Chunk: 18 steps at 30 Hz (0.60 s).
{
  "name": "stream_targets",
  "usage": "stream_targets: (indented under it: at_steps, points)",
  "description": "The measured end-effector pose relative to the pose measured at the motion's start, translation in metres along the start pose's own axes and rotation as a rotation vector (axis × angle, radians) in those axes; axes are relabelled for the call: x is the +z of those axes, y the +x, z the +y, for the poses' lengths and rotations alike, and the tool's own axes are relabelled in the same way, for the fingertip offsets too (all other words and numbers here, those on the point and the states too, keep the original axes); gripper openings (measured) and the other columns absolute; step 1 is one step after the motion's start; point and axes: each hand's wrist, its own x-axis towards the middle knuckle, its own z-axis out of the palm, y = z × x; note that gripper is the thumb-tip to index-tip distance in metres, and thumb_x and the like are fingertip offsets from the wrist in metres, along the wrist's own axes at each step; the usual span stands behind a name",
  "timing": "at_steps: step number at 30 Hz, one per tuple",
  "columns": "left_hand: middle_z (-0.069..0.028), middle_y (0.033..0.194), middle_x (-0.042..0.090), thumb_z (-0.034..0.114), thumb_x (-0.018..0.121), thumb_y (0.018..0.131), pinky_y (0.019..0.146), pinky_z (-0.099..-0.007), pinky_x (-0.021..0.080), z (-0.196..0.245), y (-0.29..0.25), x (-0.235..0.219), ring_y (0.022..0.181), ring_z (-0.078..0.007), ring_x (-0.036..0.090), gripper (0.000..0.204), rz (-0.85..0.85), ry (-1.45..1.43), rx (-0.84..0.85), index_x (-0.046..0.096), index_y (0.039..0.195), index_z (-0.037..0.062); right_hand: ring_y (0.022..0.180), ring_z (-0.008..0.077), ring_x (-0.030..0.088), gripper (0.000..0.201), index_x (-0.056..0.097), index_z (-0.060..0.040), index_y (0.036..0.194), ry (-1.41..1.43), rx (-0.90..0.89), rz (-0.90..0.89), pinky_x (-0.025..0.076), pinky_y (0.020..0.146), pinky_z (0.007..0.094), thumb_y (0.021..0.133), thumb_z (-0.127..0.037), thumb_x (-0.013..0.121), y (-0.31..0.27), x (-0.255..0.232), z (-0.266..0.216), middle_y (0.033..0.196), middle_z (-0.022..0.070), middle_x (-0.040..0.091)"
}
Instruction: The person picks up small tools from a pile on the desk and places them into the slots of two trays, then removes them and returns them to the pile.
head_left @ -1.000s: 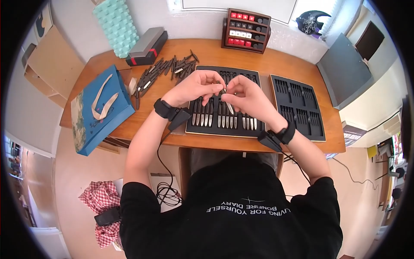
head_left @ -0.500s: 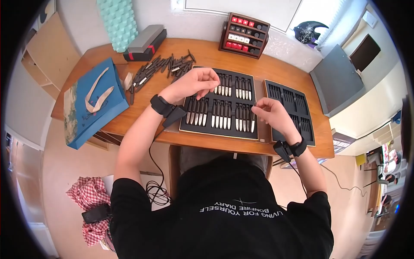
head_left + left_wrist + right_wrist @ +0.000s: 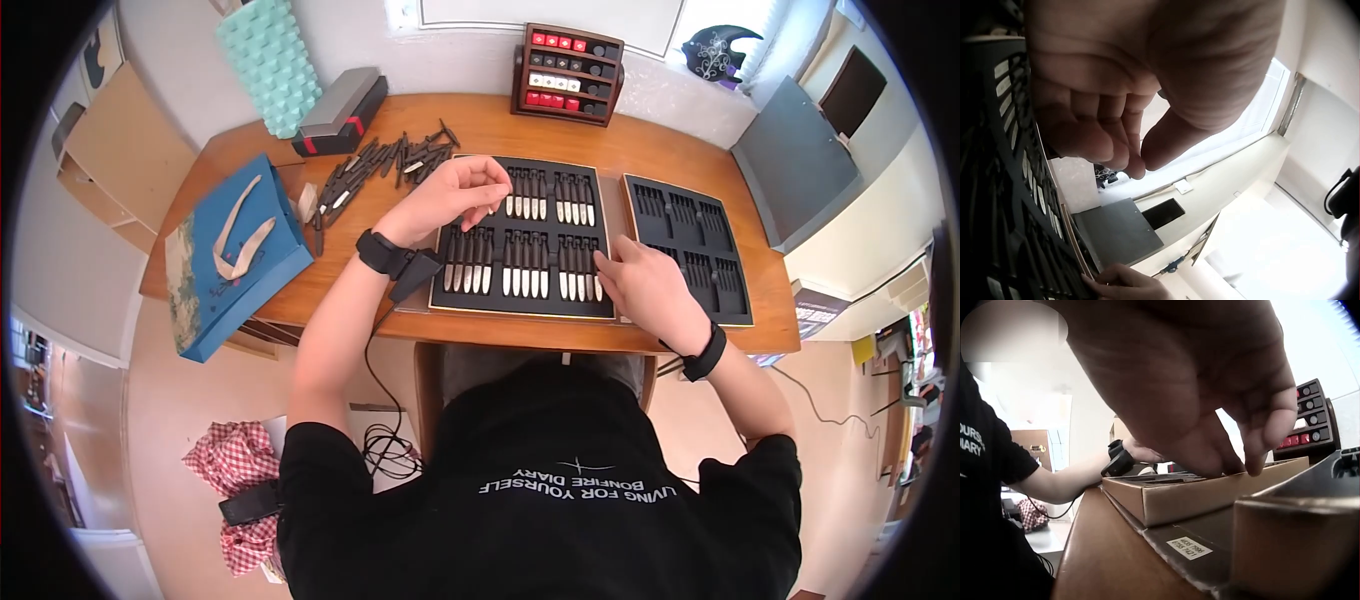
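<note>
The left hand hovers over the upper left of a black compartmented tray, fingers loosely bent toward the thumb. Nothing shows between its fingertips in the left wrist view. Rows of slim dark-handled pieces with silver, blade-like ends fill the tray's sections. At the tray's right side, the right hand reaches down with thumb and fingers around the last piece of the lower right row. In the right wrist view its fingertips dip close to the box rim, and what lies beneath them is hidden.
A second black tray with narrow slots lies to the right. Loose dark pieces are heaped at the back left, near a grey and black box and a blue gift bag. A wooden rack stands at the back.
The hands have parted from over the middle of the tray. The right hand carried a piece to the lower right row and lowered there; the left hand stayed near the upper left.
</note>
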Motion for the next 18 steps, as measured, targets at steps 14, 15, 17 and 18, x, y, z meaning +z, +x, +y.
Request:
stream_targets:
  at_steps: [14,15,17,18]
  points:
    - [0.0041,0.067,0.048,0.019,0.057,0.095,0.046,-0.0204,0.034,0.016,-0.006,-0.031,0.053,-0.0059,0.044,0.011,0.358,-0.131,0.060,0.056,0.098,0.0085,0.073,0.0301,0.066,0.020,0.071,-0.0032,0.082,0.352,0.055,-0.343,0.051,0.065,0.0337,0.082,-0.020,0.062,0.046,-0.027,0.048,0.077,0.0152,0.068]
    - [0.0046,0.068,0.048,0.021,0.055,0.096,0.047,-0.0195,0.033,0.015,-0.007,-0.039,0.054,-0.0046,0.044,0.013,0.426,-0.066,0.045,0.055,0.099,0.0078,0.070,0.0233,0.065,0.020,0.071,-0.0017,0.088,0.519,0.065,-0.323,0.051,0.065,0.0307,0.085,-0.018,0.060,0.049,-0.028,0.053,0.076,0.0124,0.068]
    - [0.0028,0.069,0.051,0.021,0.055,0.095,0.049,-0.0237,0.038,0.008,-0.009,-0.059,0.057,-0.0090,0.050,0.015,0.523,0.289,0.060,0.055,0.099,0.0063,0.067,0.0093,0.060,0.022,0.069,0.0000,0.100,0.749,0.083,-0.317,0.050,0.065,0.0247,0.092,-0.016,0.057,0.054,-0.033,0.062,0.074,0.0045,0.066]
    - [0.0010,0.070,0.054,0.022,0.055,0.095,0.051,-0.0278,0.042,0.004,-0.013,-0.068,0.061,-0.0134,0.055,0.018,0.613,0.625,0.060,0.055,0.099,0.0048,0.067,0.0093,0.060,0.022,0.069,0.0000,0.100,0.759,0.074,-0.304,0.050,0.065,0.0247,0.092,-0.016,0.057,0.056,-0.033,0.066,0.074,0.0045,0.066]
